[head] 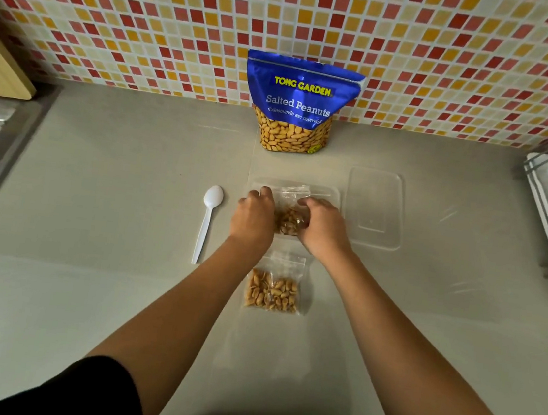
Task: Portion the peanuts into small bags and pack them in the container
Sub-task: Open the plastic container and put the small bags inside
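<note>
Landmark: clear container (333, 194), mid-counter (96, 185).

- Both hands are down in the container. The right hand (323, 227) has its fingers curled over the right edge of a filled small bag (290, 221), which lies inside the container.
- The left hand (254, 217) has curled fingers at the container's left side. Cannot tell whether it grips the bag or the container wall.
- The second filled bag (273, 288) lies flat on the counter, just on the person's side of the container, between the two forearms. Its zip end points toward the container, so its long axis runs near-to-far. It is a shade nearer the left hand.
- Judgement: this bag goes in next, and a short pull back from the container reaches it.
- Count:
  - small bags: two, both filled
  - containers: one
  - lid (374, 209): one, just right of the container
  - white spoon (206, 223): one, left of the container
  - peanut pouch (298, 107): one, upright beyond the container against the tiles
</note>
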Available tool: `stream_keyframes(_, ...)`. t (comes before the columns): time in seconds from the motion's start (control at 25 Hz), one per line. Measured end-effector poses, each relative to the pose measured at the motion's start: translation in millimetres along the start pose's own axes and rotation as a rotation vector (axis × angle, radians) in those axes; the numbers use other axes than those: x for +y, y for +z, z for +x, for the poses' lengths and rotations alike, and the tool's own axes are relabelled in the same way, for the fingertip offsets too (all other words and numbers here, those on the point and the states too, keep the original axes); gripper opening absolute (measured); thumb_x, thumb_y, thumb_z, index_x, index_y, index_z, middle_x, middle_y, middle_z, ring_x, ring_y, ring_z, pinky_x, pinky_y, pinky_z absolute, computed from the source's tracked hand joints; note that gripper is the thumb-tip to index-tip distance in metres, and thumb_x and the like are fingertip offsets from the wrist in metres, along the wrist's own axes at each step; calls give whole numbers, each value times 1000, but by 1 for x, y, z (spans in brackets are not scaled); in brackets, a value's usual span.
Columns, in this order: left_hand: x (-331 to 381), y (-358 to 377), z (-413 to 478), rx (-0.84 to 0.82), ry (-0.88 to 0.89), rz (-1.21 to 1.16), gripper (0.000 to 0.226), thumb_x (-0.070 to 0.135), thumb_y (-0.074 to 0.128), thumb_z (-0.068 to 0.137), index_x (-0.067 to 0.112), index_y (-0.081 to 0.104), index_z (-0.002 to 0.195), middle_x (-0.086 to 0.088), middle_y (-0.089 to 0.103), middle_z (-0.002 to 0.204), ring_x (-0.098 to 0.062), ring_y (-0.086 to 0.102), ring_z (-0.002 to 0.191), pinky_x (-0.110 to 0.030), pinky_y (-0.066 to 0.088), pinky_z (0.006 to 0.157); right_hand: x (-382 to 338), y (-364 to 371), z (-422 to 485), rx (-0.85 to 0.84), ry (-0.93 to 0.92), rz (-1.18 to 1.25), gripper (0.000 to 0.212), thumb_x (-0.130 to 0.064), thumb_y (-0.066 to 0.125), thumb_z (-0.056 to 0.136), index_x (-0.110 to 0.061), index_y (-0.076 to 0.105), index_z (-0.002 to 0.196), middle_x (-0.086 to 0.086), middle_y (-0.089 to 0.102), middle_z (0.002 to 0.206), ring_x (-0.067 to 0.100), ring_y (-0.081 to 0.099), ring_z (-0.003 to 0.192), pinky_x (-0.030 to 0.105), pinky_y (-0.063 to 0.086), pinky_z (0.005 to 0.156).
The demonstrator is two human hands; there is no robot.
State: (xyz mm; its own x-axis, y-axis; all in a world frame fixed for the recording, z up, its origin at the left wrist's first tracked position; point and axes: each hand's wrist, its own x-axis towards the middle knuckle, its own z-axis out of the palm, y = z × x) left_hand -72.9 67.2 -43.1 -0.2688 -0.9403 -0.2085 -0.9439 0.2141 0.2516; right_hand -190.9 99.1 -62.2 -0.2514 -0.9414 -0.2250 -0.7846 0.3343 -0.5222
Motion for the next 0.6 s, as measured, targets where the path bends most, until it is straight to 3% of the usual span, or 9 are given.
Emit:
stream_keyframes(0.08,-3,-5,-7,126,66,-2,30,0,43,90,-1,44,120,-20,54,118,-35,56,104,-36,48,80,-4,-10,-11,128,-43,-6,44,-9,60,81,-13,55,125,11,56,125,26,56,111,31,43,95)
stream_keyframes(0.2,-25,-11,-31,252,40,-321,29,5,51,87,4,55,116,-18,61,110,-33,62,93,-39,53,77,1,-15,-54,224,-82,128,32,-13,60,85,-13,58,117,7,61,110,18,61,91,29,51,86)
stream_keyframes(0.28,-43,-2,-56,176,-6,-402,26,10,54,87,8,60,113,-14,65,106,-27,65,89,-34,53,79,14,-2,-89,142,-41,149,31,-14,60,85,-12,56,116,6,61,105,16,60,88,32,53,86)
stream_keyframes(0.44,-56,34,-90,-204,-135,-443,43,30,60,86,13,50,124,-14,64,110,-30,61,100,-34,48,86,29,37,-123,-38,122,205,53,-30,65,84,-13,43,129,9,58,116,24,58,104,34,46,91)
stream_keyframes(0.6,-46,42,-95,-160,-277,-658,48,25,70,80,13,49,122,-12,66,103,-27,61,99,-33,49,86,20,52,-120,21,202,463,71,-20,74,76,-14,34,135,2,56,109,19,60,94,30,50,85)
